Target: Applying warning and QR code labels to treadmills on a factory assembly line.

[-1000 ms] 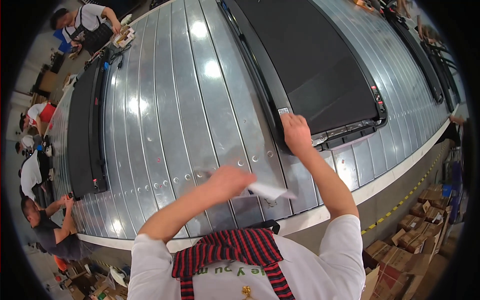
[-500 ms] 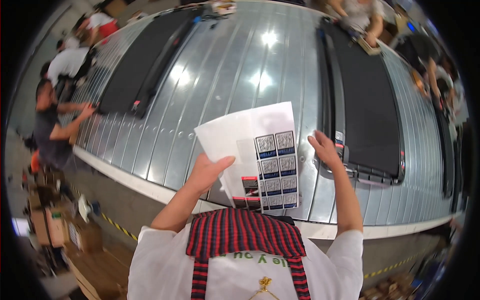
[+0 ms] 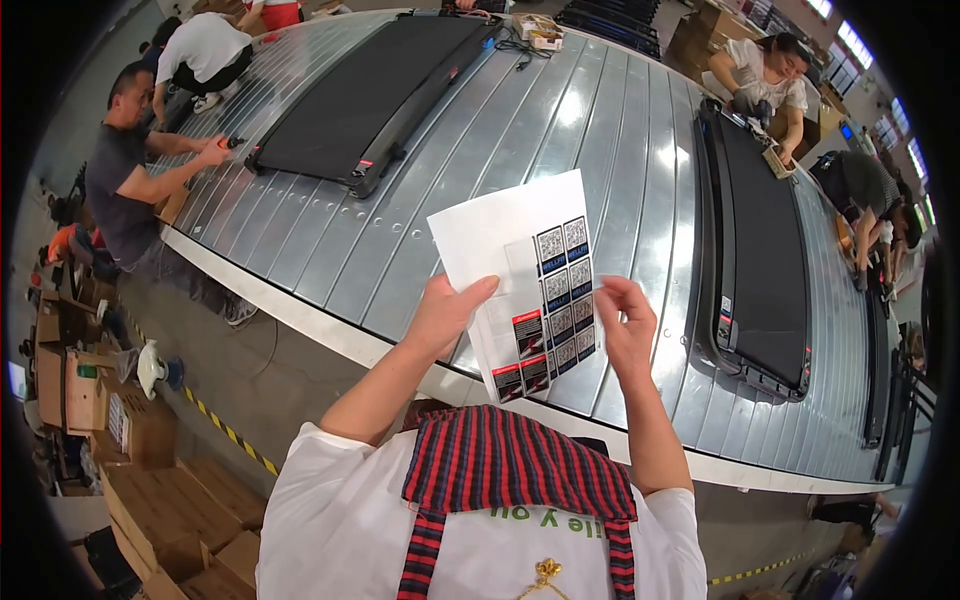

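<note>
My left hand (image 3: 450, 312) grips white sheets of stickers (image 3: 495, 240) by their left side, thumb on top. Square black-and-white code labels with blue bands fill the right part of the top sheet, and red-and-black labels sit near its lower edge. At the sheet's right edge is my right hand (image 3: 630, 330), its fingers curled in toward the thumb. Whether those fingertips pinch a label or the paper is too small to tell. Beyond the sheets, a slatted metal table (image 3: 420, 265) carries a long black treadmill-like unit (image 3: 760, 250) on the right and another flat black unit (image 3: 370, 100) on the left.
A person in a dark shirt (image 3: 120, 190) holds a tool at the left. Across the table another person (image 3: 765, 75) leans over the right unit, near a small box (image 3: 778, 163). Cardboard boxes (image 3: 170, 510) stand on the floor at lower left. Cables (image 3: 515, 45) lie at the far edge.
My right hand has come left to the edge of the sheets and its fingers have curled. The left hand still holds the sheets. The whole view has shifted, showing more of the far side.
</note>
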Available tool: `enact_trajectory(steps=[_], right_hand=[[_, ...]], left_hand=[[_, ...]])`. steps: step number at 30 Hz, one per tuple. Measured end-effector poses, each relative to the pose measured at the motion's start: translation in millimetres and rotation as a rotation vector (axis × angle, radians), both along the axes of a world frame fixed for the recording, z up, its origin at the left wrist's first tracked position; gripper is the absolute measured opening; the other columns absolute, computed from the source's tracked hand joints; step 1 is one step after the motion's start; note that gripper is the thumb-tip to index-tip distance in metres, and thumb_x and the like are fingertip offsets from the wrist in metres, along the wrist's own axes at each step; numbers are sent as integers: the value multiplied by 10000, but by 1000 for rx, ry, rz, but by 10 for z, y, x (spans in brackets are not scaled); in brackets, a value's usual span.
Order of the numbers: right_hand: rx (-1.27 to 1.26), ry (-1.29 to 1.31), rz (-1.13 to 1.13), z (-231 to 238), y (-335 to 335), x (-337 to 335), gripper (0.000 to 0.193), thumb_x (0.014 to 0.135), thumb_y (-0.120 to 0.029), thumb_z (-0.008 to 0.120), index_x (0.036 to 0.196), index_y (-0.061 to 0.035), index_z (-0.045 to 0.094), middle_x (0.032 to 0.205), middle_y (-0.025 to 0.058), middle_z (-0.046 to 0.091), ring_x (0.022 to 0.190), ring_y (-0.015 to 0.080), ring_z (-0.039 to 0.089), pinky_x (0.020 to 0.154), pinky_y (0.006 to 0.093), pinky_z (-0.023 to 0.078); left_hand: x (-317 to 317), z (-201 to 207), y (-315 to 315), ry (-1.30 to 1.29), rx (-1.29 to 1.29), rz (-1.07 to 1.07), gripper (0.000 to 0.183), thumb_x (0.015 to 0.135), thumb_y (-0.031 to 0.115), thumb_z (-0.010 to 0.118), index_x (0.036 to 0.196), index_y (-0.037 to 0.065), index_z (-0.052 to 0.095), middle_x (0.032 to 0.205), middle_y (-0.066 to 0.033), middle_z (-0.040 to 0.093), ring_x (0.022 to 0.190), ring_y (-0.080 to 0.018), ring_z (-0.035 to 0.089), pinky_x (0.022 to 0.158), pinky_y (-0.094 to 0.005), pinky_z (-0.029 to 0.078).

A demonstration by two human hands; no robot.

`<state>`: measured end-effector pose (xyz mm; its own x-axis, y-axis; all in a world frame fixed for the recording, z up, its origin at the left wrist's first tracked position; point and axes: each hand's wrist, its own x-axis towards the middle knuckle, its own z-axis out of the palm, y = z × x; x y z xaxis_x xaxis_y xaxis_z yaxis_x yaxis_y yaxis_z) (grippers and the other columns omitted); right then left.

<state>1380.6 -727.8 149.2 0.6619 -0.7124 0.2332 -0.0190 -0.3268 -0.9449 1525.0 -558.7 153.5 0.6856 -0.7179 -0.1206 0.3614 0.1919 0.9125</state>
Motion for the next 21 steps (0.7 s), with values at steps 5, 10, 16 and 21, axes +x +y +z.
enact_trajectory(steps=[5, 10, 16, 21], right_hand=[[420, -9, 360, -28, 566, 421, 109, 808, -47, 577, 904, 2, 567, 782, 15, 591, 688, 52, 524, 625, 189, 421], [322, -98, 160, 113, 1063, 968, 110, 811, -67, 581, 887, 7, 553, 776, 10, 601, 656, 53, 535, 586, 179, 423], [-360, -59, -194, 98, 1362, 1323, 148, 752, -38, 618, 876, -5, 545, 741, 27, 564, 640, 91, 536, 609, 212, 433], [-145, 0, 88, 90, 1669, 1477, 131, 757, -44, 626, 861, 2, 561, 765, 35, 593, 676, 85, 557, 630, 220, 453]], left_hand=[[235, 22, 181, 11, -70, -29, 366, 807, 204, 613, 1057, -48, 523, 977, -88, 585, 855, -145, 558, 750, -273, 455], [631, 46, 601, -70, -35, -48, 411, 790, 272, 636, 1033, -45, 540, 926, -71, 598, 822, -125, 556, 733, -264, 453], [994, -5, 786, -80, -16, -38, 404, 786, 306, 637, 992, -33, 566, 896, -62, 604, 781, -113, 555, 692, -253, 454], [1143, -16, 909, -239, 73, -89, 378, 797, 327, 615, 922, -29, 593, 804, -52, 611, 723, -105, 558, 637, -246, 457]])
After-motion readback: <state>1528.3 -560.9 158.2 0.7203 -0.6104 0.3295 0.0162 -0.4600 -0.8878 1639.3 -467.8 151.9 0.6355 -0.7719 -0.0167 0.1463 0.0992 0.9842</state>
